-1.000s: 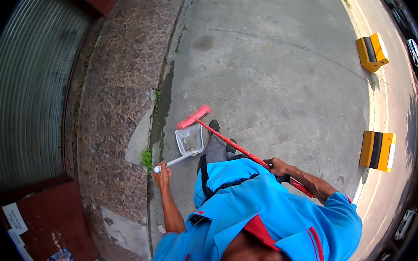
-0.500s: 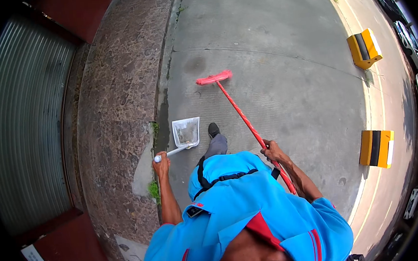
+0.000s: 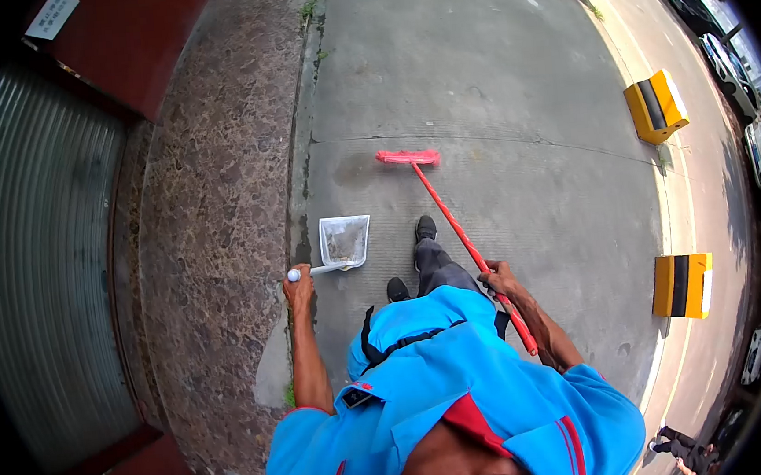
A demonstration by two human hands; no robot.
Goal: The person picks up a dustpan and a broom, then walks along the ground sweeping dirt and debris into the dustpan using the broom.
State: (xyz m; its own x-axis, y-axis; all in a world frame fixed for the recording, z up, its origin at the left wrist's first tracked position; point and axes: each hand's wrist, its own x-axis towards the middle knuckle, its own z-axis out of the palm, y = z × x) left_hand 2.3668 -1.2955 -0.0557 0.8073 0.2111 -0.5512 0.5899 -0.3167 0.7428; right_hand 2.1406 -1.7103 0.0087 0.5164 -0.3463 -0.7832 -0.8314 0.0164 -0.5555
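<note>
My left hand [image 3: 299, 291] is closed round the end of the white handle of a dustpan [image 3: 345, 242]. The pan is pale with grey dirt in it, to the right of the kerb line. My right hand [image 3: 499, 279] grips the red stick of a broom [image 3: 408, 158] partway along, and the stick's end reaches back past my forearm. The broom's pink-red head is beyond the dustpan and to its right, over the grey concrete. My dark shoes [image 3: 426, 228] show between the two tools.
A brown stone ledge [image 3: 210, 196] and a metal shutter [image 3: 47, 270] line the left. Yellow and black barriers [image 3: 682, 286] stand along the right beside the road. Parked cars [image 3: 729, 72] are at the far right. Another person [image 3: 688, 452] is at the lower right edge.
The broom head has swung forward and right, away from the dustpan. My feet have stepped along the pavement, and the barriers have shifted in view. Another person has come into view at the lower right.
</note>
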